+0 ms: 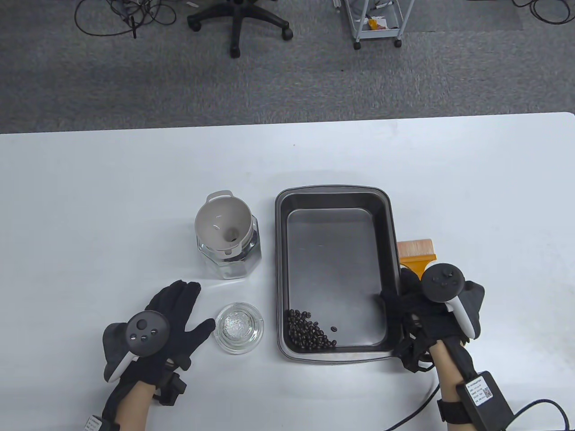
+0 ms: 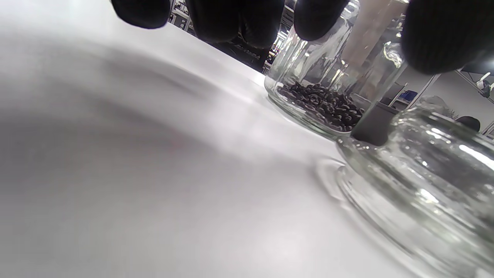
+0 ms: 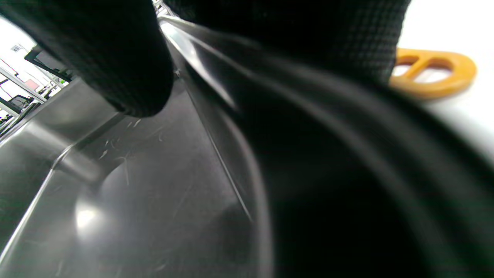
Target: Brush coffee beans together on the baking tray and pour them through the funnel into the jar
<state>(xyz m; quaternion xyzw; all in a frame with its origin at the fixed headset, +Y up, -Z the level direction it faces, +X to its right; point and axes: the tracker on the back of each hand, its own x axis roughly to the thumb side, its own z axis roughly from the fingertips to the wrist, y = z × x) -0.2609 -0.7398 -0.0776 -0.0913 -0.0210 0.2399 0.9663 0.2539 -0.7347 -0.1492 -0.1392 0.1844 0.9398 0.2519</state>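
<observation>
Gripping the right rim of the baking tray (image 1: pixel 336 197) near its close corner, the right hand (image 1: pixel 422 310) has its thumb down inside the wall and its fingers curled under the lip, as the right wrist view shows. The left hand (image 1: pixel 168 323) lies spread and flat on the bench (image 1: pixel 112 215), holding nothing, just beside a glass lid (image 1: pixel 239 328).

The coffee beans (image 1: pixel 310 334) sit heaped in the tray's near left corner, with one stray bean a little apart. The jar (image 1: pixel 233 260) stands to the left of the tray with the white funnel (image 1: pixel 222 224) seated in its mouth; the left wrist view shows some beans already in the jar's bottom.

I'd judge the tray stiff, fairly light and slick inside, so the beans will slide and rattle freely once it tips. One-handed at the rim it could twist; a second hold on the opposite rim would steady it. The funnel only rests in the jar, so a knock from the tray corner could unseat it, and the glass jar could topple.

The orange brush (image 1: pixel 416 255) lies on the bench against the tray's right side, just beyond the right hand. The lid sits close to the path between tray and jar.
</observation>
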